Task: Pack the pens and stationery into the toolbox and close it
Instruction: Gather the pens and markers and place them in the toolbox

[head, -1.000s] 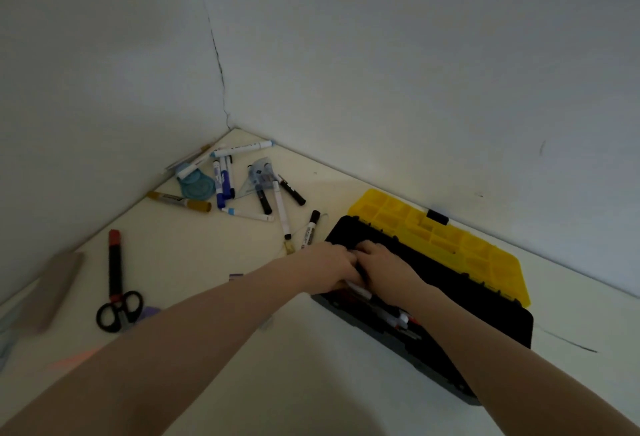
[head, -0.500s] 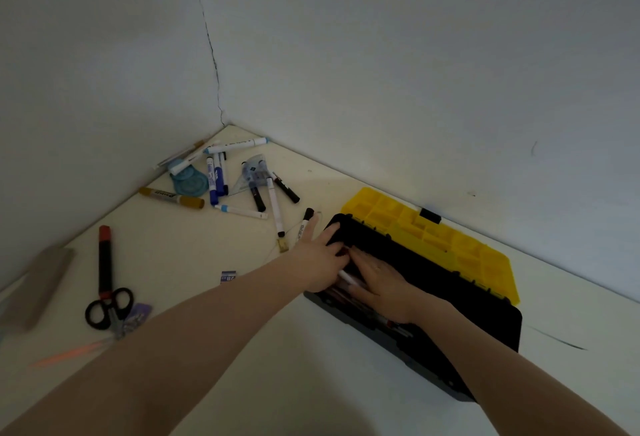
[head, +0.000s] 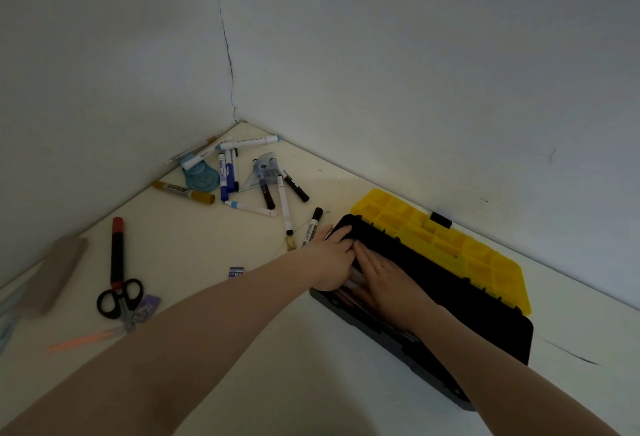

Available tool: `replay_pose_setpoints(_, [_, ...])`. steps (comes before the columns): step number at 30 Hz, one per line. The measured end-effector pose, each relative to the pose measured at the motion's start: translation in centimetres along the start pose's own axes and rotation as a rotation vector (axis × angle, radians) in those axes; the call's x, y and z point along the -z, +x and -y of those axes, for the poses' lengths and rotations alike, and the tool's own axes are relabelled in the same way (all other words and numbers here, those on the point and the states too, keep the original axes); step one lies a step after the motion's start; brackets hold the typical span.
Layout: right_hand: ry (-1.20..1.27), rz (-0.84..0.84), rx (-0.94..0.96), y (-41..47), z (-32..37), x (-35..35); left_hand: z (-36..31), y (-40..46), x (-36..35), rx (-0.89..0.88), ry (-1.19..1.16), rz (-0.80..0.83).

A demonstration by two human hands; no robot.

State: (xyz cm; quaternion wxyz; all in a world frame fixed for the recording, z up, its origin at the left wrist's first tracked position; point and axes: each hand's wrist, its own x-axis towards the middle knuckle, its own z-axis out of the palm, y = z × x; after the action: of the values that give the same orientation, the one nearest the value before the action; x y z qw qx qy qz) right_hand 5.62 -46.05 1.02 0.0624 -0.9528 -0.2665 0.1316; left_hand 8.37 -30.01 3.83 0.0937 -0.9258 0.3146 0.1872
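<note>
The toolbox [head: 485, 300] lies on the right of the table, its black base open and its yellow lid [head: 446, 241] folded back toward the wall. Both hands are at its left end. My left hand [head: 330, 259] rests against the end wall, fingers reaching over the corner. My right hand [head: 384, 276] lies flat inside, fingers straight, pressing on pale pens [head: 349, 286] in the base. Loose markers [head: 256, 172] lie scattered in the table's corner. A black-capped marker [head: 311, 228] lies just left of the box.
Black scissors [head: 119, 297] and a red-capped black marker [head: 117, 252] lie at the left. Nearby are a gold marker [head: 183, 191], a blue protractor [head: 201, 176], a clear set square [head: 263, 172], a small eraser [head: 236, 272], an orange pen [head: 86, 338] and a grey block [head: 52, 273]. Walls close off the back.
My left hand has shifted from the box's top to its left end. The right hand has flattened and slid down onto the pens inside.
</note>
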Motion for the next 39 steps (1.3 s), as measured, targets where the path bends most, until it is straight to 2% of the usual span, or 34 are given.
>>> replay_pose_setpoints(2, [-0.088, 0.056, -0.006, 0.6, -0.1, 0.0, 0.2, 0.0, -0.3, -0.038, 0.044, -0.04])
replay_pose_setpoints(6, [-0.254, 0.036, -0.034, 0.9, 1.2, 1.0, 0.3, 0.2, -0.2, -0.036, 0.073, 0.004])
replay_pose_setpoints(7, [-0.351, 0.049, 0.012, 1.1, 1.3, 0.9, 0.3, 0.1, 0.0, -0.036, 0.049, -0.017])
replay_pose_setpoints(9, [-0.431, 0.105, 0.038, 1.3, 1.9, 1.7, 0.5, -0.6, -0.1, -0.058, -0.042, -0.158])
replay_pose_setpoints(10, [-0.425, 0.103, 0.022, 1.5, 2.4, 2.3, 0.7, -1.2, -0.3, -0.087, -0.105, -0.284])
replay_pose_setpoints(13, [-0.264, -0.064, -0.026, 2.6, 4.3, 4.0, 2.2, -3.8, -1.4, -0.135, -0.257, -0.647])
replay_pose_setpoints(15, [-0.144, -0.176, -0.045, 3.4, 5.9, 5.1, 4.0, -5.7, -2.5, -0.048, -0.303, -0.725])
replay_pose_setpoints(21, [-0.027, -0.199, 0.113, 6.5, 11.4, 5.8, 9.4, -11.7, -8.1, 0.353, -0.516, -0.619])
replay_pose_setpoints(28, [0.0, -0.027, 0.211, 11.7, 17.2, 4.0, 15.2, -18.6, -13.4, 0.879, -0.632, -0.54])
replay_pose_setpoints(32, [0.075, -0.004, 0.174, 15.4, 19.5, 2.4, 18.7, -20.6, -14.5, 1.112, -0.677, -0.352])
replay_pose_setpoints(35, [0.135, -0.015, 0.135, 18.0, 20.8, 1.9, 20.3, -20.5, -14.6, 1.177, -0.778, -0.258])
replay_pose_setpoints(39, [0.116, -0.01, 0.119, 21.4, 21.6, 1.7, 21.3, -19.2, -14.3, 1.153, -0.789, -0.192])
